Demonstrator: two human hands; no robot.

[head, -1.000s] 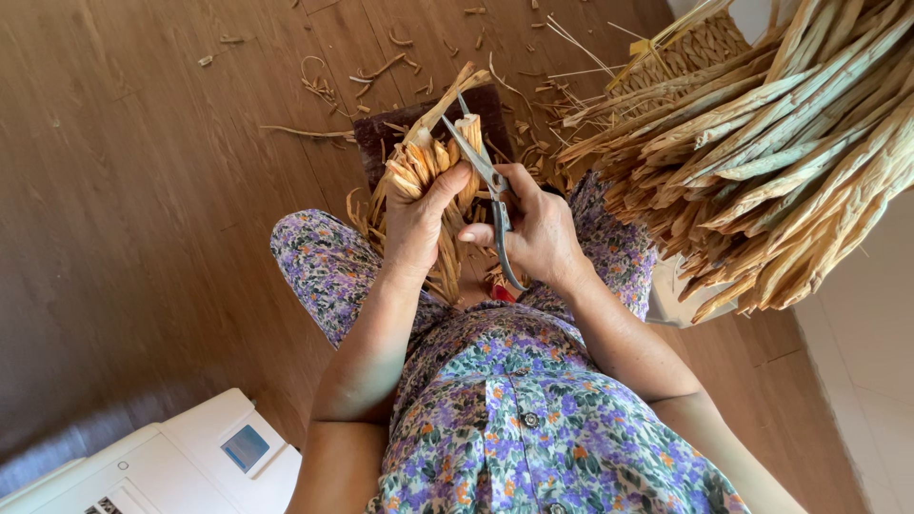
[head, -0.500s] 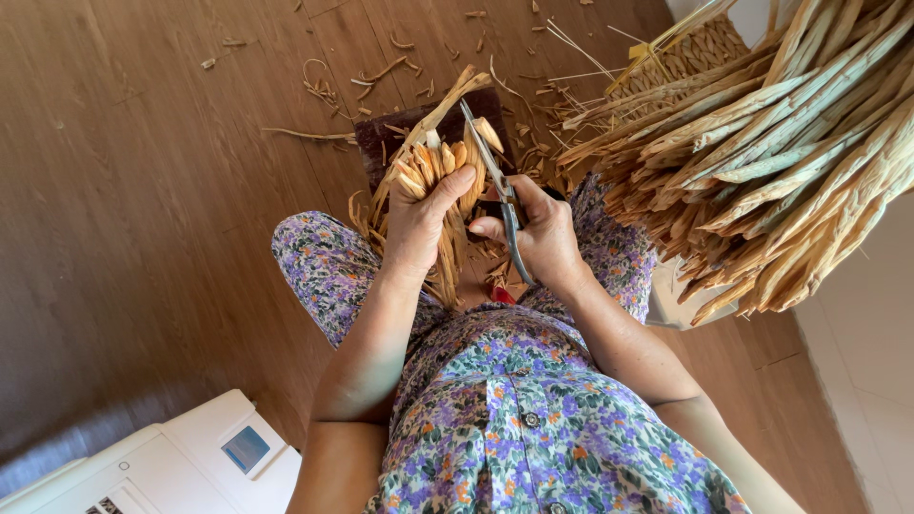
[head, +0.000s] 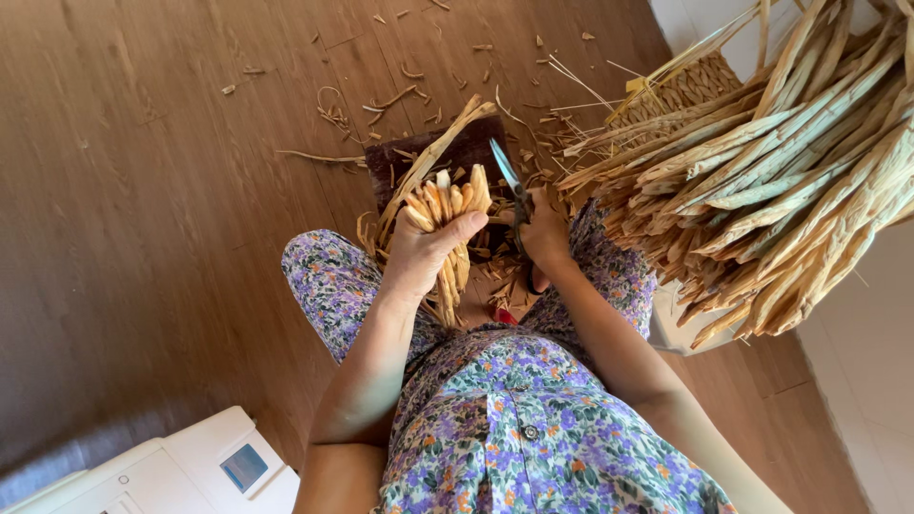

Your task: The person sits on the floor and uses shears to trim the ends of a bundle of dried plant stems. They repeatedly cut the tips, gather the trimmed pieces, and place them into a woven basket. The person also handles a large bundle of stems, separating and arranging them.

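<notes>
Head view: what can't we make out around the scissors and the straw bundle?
- Scissors: handles hidden inside the right hand; only the blade tips show.
- Straw bundle: middle covered by the left hand, so the grip is unclear.
- Woven basket: mostly hidden behind the big dried-leaf sheaf, which the right edge cuts off.
- White device: cut off by the bottom edge.

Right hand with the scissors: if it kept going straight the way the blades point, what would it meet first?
Probably nothing soon: the right hand aims the scissors up-left, past the straw bundle in the left hand, toward littered wooden floor. Depth is unclear.
</notes>
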